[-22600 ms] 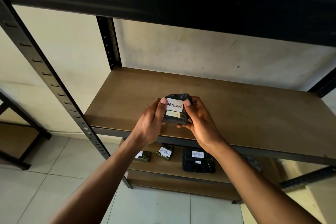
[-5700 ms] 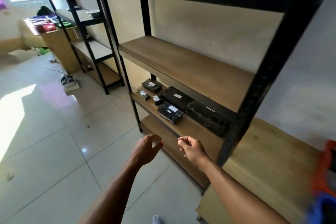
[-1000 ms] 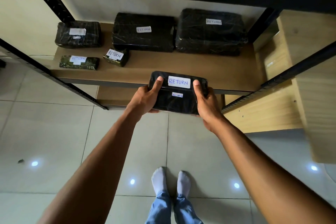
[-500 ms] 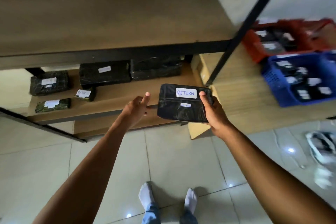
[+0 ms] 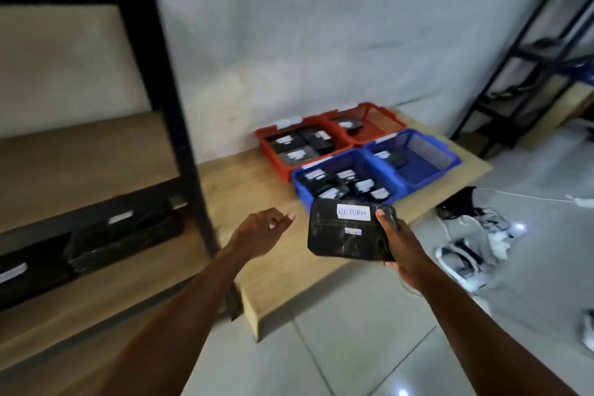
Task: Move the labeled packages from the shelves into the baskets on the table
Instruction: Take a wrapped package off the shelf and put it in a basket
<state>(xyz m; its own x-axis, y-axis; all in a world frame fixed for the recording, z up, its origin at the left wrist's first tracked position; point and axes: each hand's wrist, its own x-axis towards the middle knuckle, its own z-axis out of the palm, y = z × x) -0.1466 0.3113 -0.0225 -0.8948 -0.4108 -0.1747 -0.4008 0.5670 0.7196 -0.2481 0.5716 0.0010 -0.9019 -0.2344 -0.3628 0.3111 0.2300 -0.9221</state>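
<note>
RETURN pkg (image 5: 347,231) now off shelf, above desk (image 5: 257,190) edge just short of blue basket (image 5: 299,190), right grip (image 5: 401,251) clamping one end only, left grip (image 5: 257,231) off, loosely curled, empty, so pkg may tip/slip, or hit wrong basket.

bare forearms, left hand (image 5: 257,233), right hand (image 5: 403,251)

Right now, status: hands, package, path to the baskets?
Right hand grips the RETURN package by its right edge. Left hand free, holds nothing. Package in the air before the near blue basket, which is part full; nothing seen between them.
</note>
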